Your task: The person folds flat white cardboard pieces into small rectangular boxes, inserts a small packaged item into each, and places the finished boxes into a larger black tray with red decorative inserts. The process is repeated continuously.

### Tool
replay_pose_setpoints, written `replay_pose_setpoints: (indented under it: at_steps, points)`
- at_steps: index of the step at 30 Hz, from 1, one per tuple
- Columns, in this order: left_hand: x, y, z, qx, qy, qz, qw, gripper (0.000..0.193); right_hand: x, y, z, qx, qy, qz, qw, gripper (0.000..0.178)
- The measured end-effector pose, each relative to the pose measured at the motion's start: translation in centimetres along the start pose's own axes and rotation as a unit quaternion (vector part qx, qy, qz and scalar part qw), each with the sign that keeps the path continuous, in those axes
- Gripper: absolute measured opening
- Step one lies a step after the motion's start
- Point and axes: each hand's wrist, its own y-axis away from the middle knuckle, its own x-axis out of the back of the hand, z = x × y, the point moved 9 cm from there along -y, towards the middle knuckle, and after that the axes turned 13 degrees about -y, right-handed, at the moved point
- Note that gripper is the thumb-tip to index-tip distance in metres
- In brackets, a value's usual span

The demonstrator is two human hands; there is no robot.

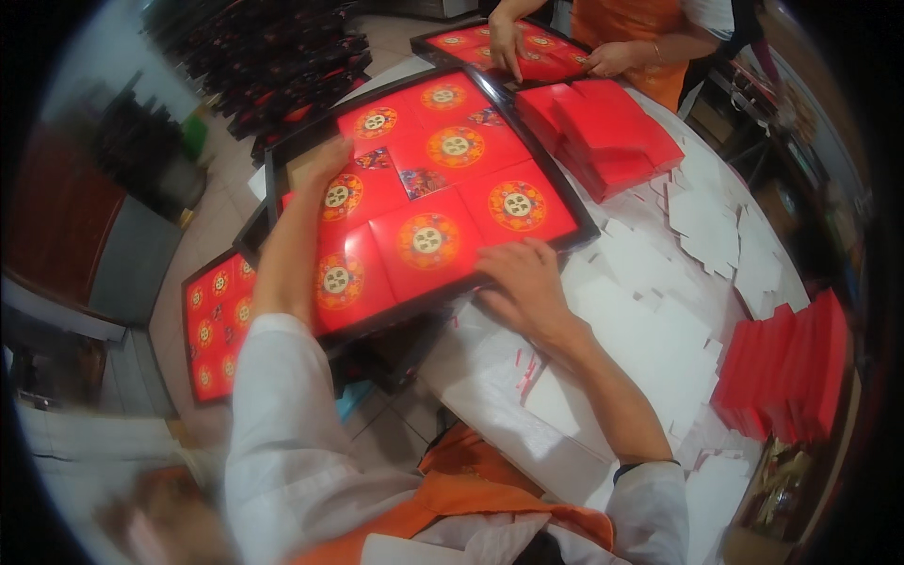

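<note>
A black-rimmed tray [586, 228] lies tilted across the table's left side, packed with flat red boxes [456, 147] bearing round orange-and-gold designs. Patterned patches show where some boxes meet. My left hand [323, 162] is inside the tray's left side, against the boxes' edge; its fingers are bent and mostly hidden. At the tray's near side, my right hand [525, 282] rests with spread fingers on a box and the rim. Between the left rim and the boxes, a brown strip of the tray's bottom is visible.
White cardboard blanks [626, 325] cover much of the table. Red stacks stand at the far side [612, 137] and right [786, 372]. A co-worker's hands [508, 47] touch another filled tray [556, 61]. A filled tray [212, 325] sits low left; black trays [264, 56] are piled behind.
</note>
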Motion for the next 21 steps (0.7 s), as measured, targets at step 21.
replay_pose_setpoints:
  at_steps: [21]
  points:
    - [7.9, 25.1, 18.0, -0.216, 0.01, 0.278, 0.936, 0.038, 25.8, 38.2, -3.7, -0.413, 0.076, 0.428, 0.8, 0.02]
